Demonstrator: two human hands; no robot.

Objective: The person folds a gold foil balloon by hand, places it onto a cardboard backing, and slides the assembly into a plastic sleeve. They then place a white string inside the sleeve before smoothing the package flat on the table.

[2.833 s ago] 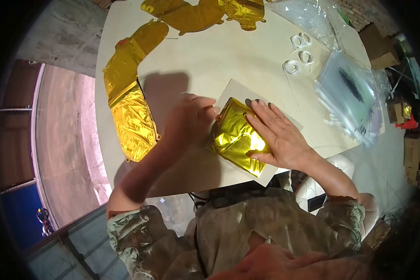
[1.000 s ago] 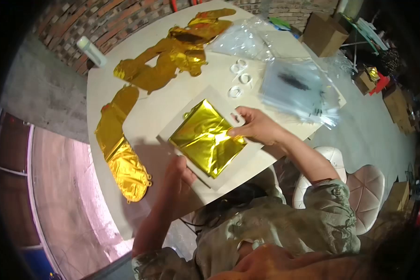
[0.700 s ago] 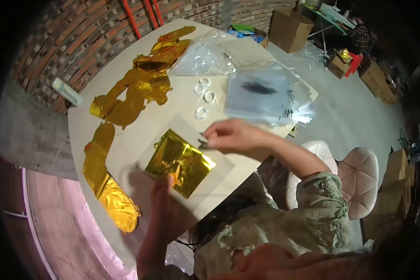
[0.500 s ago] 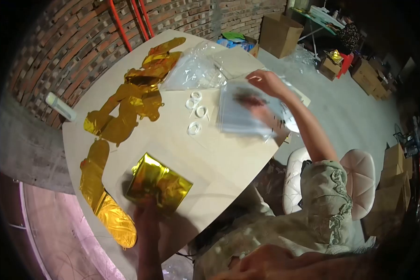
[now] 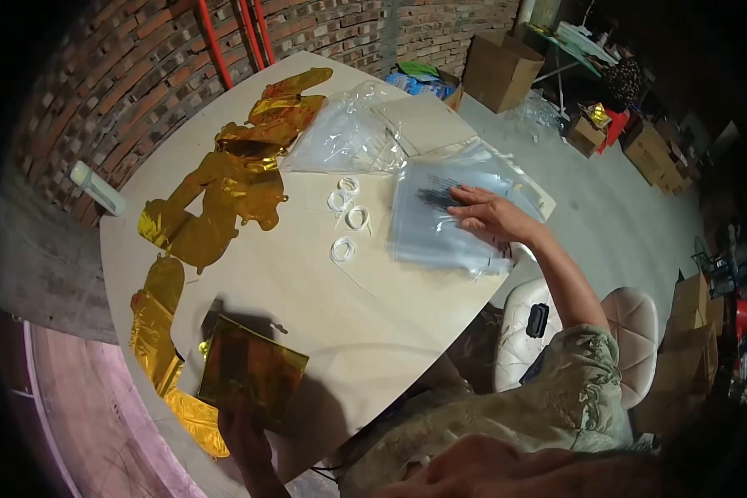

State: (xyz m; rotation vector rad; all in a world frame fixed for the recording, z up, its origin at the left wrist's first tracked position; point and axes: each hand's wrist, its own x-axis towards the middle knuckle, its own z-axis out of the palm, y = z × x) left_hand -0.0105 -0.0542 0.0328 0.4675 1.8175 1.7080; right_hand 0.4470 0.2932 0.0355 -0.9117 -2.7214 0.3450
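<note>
My left hand (image 5: pixel 245 433), at the near left of the table, grips a flat folded gold foil balloon (image 5: pixel 261 365) by its lower edge. The foil is held over the tabletop, and part of the hand is in shadow. To the right, my right hand (image 5: pixel 496 217) rests with fingers stretched out on a stack of clear plastic bags (image 5: pixel 432 228) with dark print. Several small coils of white string (image 5: pixel 357 218) lie between the two hands, left of the bags. Unfolded gold foil balloons (image 5: pixel 212 224) spread along the table's left side.
A heap of crumpled clear plastic (image 5: pixel 340 133) is at the back of the table (image 5: pixel 423 307). A white cylinder (image 5: pixel 98 187) stands by the left edge. On the right are a white padded chair (image 5: pixel 523 332) and cardboard boxes (image 5: pixel 500 70); another person (image 5: pixel 622 79) is far behind.
My right hand has come down from above onto the plastic bags. My left hand has moved down and left with the folded foil, now tilted and darker.
</note>
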